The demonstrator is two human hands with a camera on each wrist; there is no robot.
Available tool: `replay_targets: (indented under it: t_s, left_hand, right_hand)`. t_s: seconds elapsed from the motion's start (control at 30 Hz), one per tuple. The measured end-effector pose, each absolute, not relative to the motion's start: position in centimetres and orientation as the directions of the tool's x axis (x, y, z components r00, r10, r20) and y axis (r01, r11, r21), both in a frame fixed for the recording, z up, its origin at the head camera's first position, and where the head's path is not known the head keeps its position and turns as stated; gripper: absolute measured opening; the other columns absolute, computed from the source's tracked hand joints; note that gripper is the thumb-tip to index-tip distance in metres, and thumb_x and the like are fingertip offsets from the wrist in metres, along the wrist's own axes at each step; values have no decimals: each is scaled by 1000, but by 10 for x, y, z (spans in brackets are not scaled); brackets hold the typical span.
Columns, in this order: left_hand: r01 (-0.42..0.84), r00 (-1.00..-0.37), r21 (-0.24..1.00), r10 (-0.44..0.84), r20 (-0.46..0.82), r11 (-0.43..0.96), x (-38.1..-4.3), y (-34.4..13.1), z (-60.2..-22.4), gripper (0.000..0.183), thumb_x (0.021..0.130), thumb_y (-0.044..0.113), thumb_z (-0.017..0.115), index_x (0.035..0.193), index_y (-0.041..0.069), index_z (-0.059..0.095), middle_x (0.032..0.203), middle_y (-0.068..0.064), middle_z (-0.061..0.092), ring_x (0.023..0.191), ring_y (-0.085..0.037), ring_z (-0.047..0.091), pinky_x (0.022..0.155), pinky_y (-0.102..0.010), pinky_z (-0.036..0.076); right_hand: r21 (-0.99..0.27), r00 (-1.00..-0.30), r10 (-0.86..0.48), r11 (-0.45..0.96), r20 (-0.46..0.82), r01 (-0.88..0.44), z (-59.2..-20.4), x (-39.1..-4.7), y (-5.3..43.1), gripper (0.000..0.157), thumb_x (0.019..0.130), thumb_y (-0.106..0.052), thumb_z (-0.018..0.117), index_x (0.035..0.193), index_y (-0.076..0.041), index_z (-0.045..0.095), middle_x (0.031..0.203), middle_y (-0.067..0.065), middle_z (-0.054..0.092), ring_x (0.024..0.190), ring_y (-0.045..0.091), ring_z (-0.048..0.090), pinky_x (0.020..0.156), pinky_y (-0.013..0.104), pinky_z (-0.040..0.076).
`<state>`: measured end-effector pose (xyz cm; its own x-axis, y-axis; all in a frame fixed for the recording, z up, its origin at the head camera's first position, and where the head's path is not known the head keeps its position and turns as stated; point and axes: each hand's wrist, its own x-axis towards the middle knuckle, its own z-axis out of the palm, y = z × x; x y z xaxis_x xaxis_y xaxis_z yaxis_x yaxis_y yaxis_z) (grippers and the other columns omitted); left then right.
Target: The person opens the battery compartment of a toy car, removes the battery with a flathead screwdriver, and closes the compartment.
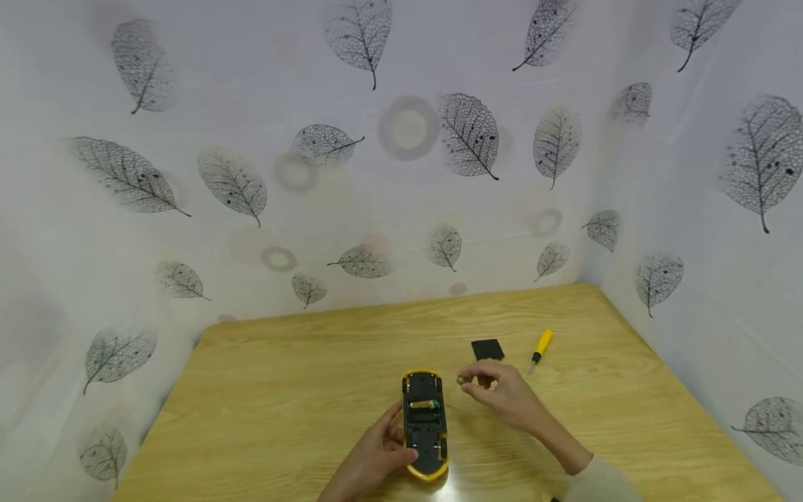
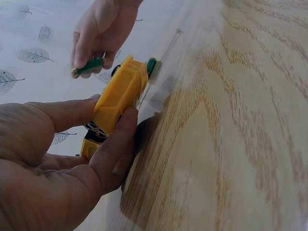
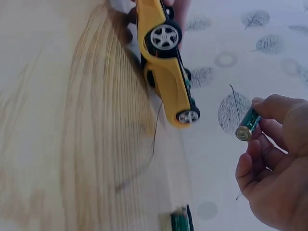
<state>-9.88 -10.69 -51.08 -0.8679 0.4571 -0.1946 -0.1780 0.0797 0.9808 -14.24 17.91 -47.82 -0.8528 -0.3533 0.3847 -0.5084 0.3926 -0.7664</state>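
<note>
Wooden tabletop [image 1: 282, 390], yellow toy car [image 1: 428, 453] clamped between left fingers [image 2: 111, 149], green battery [image 3: 248, 126] pinched between right fingers [image 1: 479, 369]

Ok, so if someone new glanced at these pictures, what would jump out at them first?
Probably the yellow toy car, underside showing in the person's left grip near the front of the table, with one battery in its open compartment. Next, the green battery pinched in the right grip, right of the car. Then perhaps the yellow screwdriver, lying farther back and right.
</note>
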Motion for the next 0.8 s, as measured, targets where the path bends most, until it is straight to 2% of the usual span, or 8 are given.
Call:
replay_targets:
  t_s: [0.23, 0.43, 0.8]
  left_hand:
    - [-193, -874, 979, 441, -205, 73, -98, -106, -510, 94, 87, -5, 74, 161, -7, 17, 100, -14, 56, 84, -20, 64, 74, -37, 62]
    - [-186, -871, 980, 451, -197, 68, -98, -106, -510, 94, 87, -5, 74, 160, -9, 15, 101, -14, 56, 83, -20, 64, 74, -37, 62]
    - [-180, -872, 980, 446, -201, 91, -99, -107, -511, 93, 87, -2, 75, 161, -8, 17, 101, -15, 56, 84, -20, 64, 74, -36, 61]
  right_hand:
    - [-796, -897, -307, 427, 319, -429, -481, -137, 215, 18, 98, -10, 71, 114, -1, 73, 101, 7, 74, 81, 8, 61, 67, 27, 55]
    - [-764, -899, -289, 479, 328, -432, -489, -134, 235, 15, 95, -6, 73, 110, -3, 75, 99, 3, 72, 79, 6, 59, 66, 26, 54]
    - [-806, -937, -288, 498, 195, -321, -506, -133, 250, 15, 93, -8, 76, 107, -3, 74, 100, 4, 71, 84, 3, 61, 71, 23, 56]
